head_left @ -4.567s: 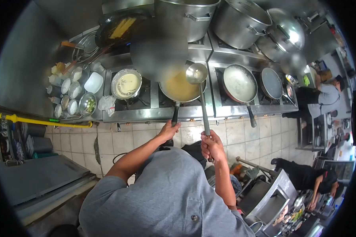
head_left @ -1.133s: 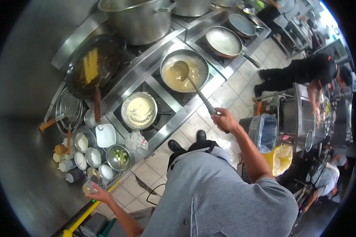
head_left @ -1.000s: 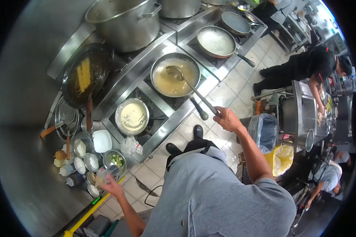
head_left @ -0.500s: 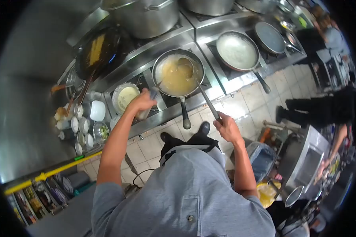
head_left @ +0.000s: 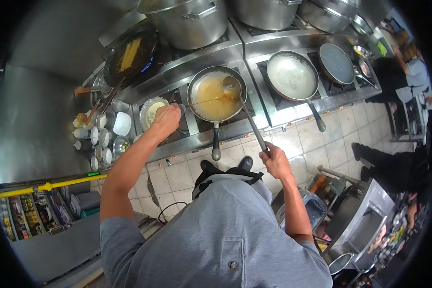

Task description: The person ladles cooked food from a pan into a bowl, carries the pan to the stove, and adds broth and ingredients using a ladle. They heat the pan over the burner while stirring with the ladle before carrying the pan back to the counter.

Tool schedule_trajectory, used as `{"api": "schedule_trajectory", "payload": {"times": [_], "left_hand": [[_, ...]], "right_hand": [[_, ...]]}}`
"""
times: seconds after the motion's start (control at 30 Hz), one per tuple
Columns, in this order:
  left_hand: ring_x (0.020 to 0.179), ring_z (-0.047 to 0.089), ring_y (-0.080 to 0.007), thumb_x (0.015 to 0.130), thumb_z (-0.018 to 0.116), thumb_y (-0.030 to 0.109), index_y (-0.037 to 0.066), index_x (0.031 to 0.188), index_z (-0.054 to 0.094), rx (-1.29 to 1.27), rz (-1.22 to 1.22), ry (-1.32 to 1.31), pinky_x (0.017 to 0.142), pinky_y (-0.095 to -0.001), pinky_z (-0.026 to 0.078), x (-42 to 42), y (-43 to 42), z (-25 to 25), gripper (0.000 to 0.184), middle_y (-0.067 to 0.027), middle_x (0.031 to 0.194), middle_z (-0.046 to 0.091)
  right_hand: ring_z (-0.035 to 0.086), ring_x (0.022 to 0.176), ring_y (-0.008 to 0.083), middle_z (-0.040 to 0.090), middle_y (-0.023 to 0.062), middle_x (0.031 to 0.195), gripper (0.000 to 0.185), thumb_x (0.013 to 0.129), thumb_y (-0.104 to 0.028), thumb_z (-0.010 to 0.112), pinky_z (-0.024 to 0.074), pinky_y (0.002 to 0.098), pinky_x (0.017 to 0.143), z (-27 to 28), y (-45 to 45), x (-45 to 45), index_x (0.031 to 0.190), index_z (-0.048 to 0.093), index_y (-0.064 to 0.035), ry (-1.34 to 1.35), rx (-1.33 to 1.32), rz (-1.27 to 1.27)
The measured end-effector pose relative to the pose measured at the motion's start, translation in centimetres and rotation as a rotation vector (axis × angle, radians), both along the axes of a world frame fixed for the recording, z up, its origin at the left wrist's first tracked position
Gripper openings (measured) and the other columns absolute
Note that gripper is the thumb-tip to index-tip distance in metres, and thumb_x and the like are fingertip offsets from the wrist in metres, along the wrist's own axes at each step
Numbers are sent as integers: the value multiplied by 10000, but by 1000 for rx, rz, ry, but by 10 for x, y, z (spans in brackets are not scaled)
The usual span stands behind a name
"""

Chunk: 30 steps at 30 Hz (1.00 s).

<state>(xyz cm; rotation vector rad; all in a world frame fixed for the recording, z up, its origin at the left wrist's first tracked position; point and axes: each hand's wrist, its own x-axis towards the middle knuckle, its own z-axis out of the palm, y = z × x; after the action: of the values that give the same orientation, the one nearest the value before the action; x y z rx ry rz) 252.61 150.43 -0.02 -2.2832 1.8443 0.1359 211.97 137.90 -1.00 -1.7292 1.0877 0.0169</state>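
Observation:
My left hand is closed around a small bottle, mostly hidden by the fingers and tipped toward the frying pan. A thin brown stream runs from it into the pan's yellowish liquid, where a darker brown patch shows. With my right hand I grip the long handle of a ladle; its bowl sits in the liquid at the pan's right side. The pan stands on a burner, its handle pointing toward me. Just beyond my left hand is a bowl of pale creamy mixture.
A pan of white liquid and a grey-looking pan stand to the right. Large pots line the back. At left, a dark wok holds yellow strips near a blue flame, above several containers. Other people are at the right.
My left hand has tipped the bottle toward the pan, and a brown stream now falls from it. A brown patch has appeared in the liquid. The ladle's bowl sits nearer the pan's right side.

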Motion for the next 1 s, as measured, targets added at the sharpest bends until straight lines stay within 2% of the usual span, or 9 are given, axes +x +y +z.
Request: {"api": "schedule_trajectory", "payload": {"times": [0.13, 0.33, 0.37, 0.4, 0.67, 0.8, 0.87, 0.93, 1.0], "left_hand": [[801, 731, -310, 819, 584, 53, -10, 919, 708, -20, -11, -106, 711, -404, 581, -8, 4, 9, 171, -181, 873, 727], [769, 736, -275, 808, 610, 80, 37, 825, 726, -9, -34, -222, 678, -395, 581, -7, 22, 16, 125, -155, 830, 723], [802, 727, -356, 751, 653, 28, -97, 1060, 639, 97, 48, -139, 727, -437, 579, -5, 22, 15, 334, -205, 851, 727], [802, 727, -356, 751, 653, 28, -97, 1060, 639, 103, 33, -124, 727, -437, 579, -8, 22, 18, 334, -205, 851, 727], [837, 728, -356, 834, 630, 98, -6, 925, 698, 32, 102, -103, 758, -456, 580, -8, 23, 16, 154, -207, 866, 720], [905, 691, -447, 899, 664, 247, -44, 1047, 632, 56, 289, 189, 843, -510, 550, -4, 32, 12, 329, -254, 927, 711], [1061, 650, -466, 937, 664, 334, -42, 1232, 585, -43, 426, 365, 938, -508, 517, -15, 46, 9, 485, -284, 1107, 688], [1257, 578, -414, 952, 666, 384, -38, 1413, 493, -200, 418, 610, 1061, -461, 450, -10, 53, -18, 647, -281, 1347, 594], [1233, 592, -421, 925, 715, 307, -29, 1394, 472, -306, 409, 713, 1041, -453, 457, 5, 64, -58, 627, -282, 1308, 614]], "right_hand": [[700, 879, 410, 713, 260, 907, 425, 915, -196, 641, 521, 469, 802, -12, -5, -4, 1269, 611, 36, -33, 9, -29], [694, 745, 350, 688, 218, 761, 459, 909, -198, 640, 521, 442, 742, -27, -15, 3, 1298, 597, 40, -23, 67, -5], [699, 760, 358, 694, 228, 781, 464, 909, -196, 639, 522, 444, 745, -26, -15, -2, 1304, 592, 42, -2, 84, -9], [506, 476, 136, 579, 54, 648, 440, 948, -150, 612, 422, 332, 464, -58, -12, -9, 1345, 570, 34, -143, -32, -3], [508, 472, 139, 565, 58, 624, 440, 942, -138, 613, 428, 350, 475, -55, -7, 1, 1342, 568, 39, -136, -19, 3], [619, 598, 226, 640, 134, 697, 440, 922, -128, 639, 503, 385, 598, -33, 3, 14, 1335, 584, 13, -66, -44, 0], [691, 844, 448, 707, 267, 891, 427, 897, -137, 651, 531, 502, 784, -44, 19, 16, 1301, 609, -6, -95, -234, -9], [669, 942, 476, 687, 303, 954, 438, 858, -195, 661, 531, 538, 822, -79, 28, 19, 1268, 631, -41, 164, -217, 86], [679, 921, 461, 697, 287, 946, 504, 883, -202, 642, 533, 558, 834, -58, 41, 33, 1363, 560, -72, 127, -267, 15]]}}
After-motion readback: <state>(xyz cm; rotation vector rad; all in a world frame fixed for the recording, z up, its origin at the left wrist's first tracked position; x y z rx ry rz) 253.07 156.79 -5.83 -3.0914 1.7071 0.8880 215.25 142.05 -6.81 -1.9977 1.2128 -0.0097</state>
